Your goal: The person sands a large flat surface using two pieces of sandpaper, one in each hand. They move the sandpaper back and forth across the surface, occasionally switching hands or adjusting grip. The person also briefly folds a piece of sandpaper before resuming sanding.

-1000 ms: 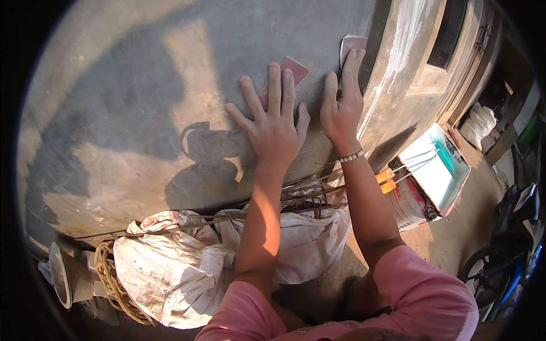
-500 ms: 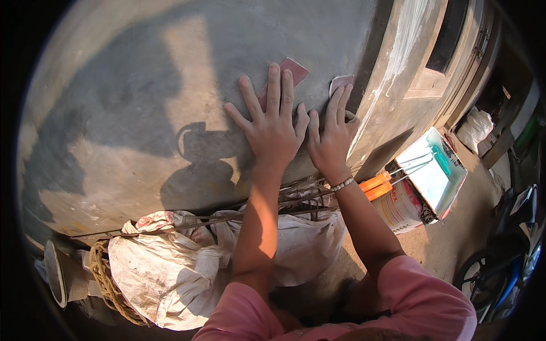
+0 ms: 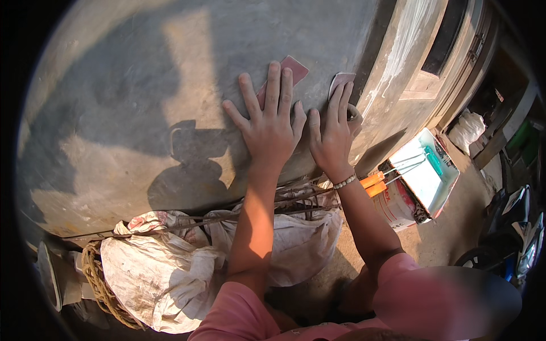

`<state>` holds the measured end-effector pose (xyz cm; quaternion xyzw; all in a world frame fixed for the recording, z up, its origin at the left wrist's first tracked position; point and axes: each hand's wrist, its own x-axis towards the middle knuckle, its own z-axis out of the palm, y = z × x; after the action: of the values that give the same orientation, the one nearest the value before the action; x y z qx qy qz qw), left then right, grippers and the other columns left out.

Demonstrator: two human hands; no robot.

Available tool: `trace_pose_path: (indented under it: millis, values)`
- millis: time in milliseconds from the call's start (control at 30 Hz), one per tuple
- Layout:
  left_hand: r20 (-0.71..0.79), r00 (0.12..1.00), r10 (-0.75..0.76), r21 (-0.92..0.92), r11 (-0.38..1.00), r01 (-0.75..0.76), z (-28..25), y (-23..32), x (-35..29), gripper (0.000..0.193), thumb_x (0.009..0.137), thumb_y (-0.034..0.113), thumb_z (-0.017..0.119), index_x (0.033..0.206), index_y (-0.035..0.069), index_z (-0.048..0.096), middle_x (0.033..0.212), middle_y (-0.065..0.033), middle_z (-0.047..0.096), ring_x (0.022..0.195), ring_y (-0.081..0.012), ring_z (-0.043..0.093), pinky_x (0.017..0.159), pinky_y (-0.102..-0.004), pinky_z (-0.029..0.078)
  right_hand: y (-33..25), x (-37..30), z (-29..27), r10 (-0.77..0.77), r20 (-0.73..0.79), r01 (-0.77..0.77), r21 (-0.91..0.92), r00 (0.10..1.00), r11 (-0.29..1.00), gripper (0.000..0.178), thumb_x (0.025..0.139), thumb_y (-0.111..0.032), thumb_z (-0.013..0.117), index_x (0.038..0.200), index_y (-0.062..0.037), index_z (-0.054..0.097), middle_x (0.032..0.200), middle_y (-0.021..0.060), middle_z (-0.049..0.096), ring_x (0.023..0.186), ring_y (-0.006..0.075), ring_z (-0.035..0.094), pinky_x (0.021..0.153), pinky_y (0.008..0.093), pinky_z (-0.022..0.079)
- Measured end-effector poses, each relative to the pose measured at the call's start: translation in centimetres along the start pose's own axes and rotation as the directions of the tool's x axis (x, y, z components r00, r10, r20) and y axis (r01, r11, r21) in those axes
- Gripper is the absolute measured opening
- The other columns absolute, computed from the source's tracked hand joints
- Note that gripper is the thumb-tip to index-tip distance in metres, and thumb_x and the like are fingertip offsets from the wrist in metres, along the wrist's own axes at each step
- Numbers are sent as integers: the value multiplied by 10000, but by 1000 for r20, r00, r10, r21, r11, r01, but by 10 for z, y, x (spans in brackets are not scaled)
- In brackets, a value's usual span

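My left hand [image 3: 268,126] lies flat on a grey plastered wall [image 3: 125,91], its fingers spread. Beneath those fingers is a reddish-brown sheet of sandpaper [image 3: 296,68], pressed to the wall, one corner showing past the fingertips. Close beside it, my right hand [image 3: 333,136] wears a beaded bracelet [image 3: 344,182]. Its index and middle fingers press a second piece of sandpaper [image 3: 339,80] against the wall near a dark vertical strip. The other fingers look bent around a curled edge at that hand's outer side; they are partly hidden.
Dirty white sacks [image 3: 153,278] and thin rods [image 3: 170,228] lie along the wall's foot, with coiled rope [image 3: 99,284] at left. At right stand a bucket [image 3: 392,207] with orange-handled tools [image 3: 372,183] and a white tray [image 3: 424,170], a wooden door frame [image 3: 424,85] and a motorcycle [image 3: 515,238].
The view has shifted slightly, so the bucket, tray and motorcycle sit a little differently in it. The cast shadow has moved left. Both hands stay nearly in place on the sandpaper.
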<state>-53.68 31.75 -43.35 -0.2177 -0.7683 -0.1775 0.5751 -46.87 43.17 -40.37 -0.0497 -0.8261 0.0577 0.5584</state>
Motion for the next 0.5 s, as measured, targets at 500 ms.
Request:
trace_pose_path:
  millis: [500]
  values:
    - [-13, 999, 44, 25, 999, -43, -3, -4, -1, 745, 984, 461, 598, 1634, 133, 439, 1748, -87, 313, 1548, -563, 278, 1133, -827, 184, 11, 19, 2, 19, -142, 29, 330, 990, 943, 610, 1114, -197, 513, 1652, 15, 319, 1682, 344, 294, 1533, 471, 371, 1200, 458, 393]
